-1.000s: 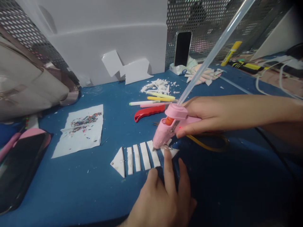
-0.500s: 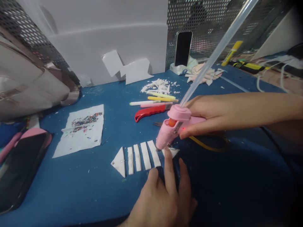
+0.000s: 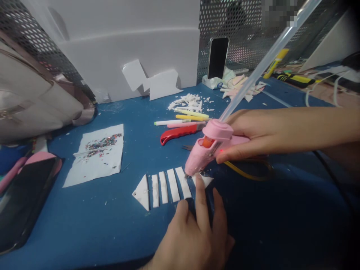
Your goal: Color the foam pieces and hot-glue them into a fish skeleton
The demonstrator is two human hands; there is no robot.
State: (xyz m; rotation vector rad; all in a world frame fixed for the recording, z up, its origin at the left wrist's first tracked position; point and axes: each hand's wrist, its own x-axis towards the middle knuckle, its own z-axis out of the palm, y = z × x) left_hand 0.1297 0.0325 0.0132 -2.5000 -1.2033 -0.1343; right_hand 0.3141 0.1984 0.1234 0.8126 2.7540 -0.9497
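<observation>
My right hand (image 3: pixel 250 137) grips a pink glue gun (image 3: pixel 206 150) with a clear glue stick (image 3: pixel 264 63) rising from its back. The nozzle points down at a small white piece (image 3: pixel 205 181) on the blue table (image 3: pixel 112 221). My left hand (image 3: pixel 194 240) lies on the table with fingers stretched out, its forefinger pressing that white piece just beside the nozzle. To the left lies a row of white strips (image 3: pixel 168 185) ending in a white triangle (image 3: pixel 142 192).
A white sheet with coloured glitter (image 3: pixel 97 153) lies at left, a dark phone (image 3: pixel 22 202) at the left edge. A red knife (image 3: pixel 177 134), pens (image 3: pixel 182 118) and white scraps (image 3: pixel 187 102) sit behind. A propped phone (image 3: pixel 218 56) and white foam boards (image 3: pixel 126 48) stand at the back.
The glue gun and my right hand have shifted slightly to the right and tilted back a little. My left hand has stayed in place.
</observation>
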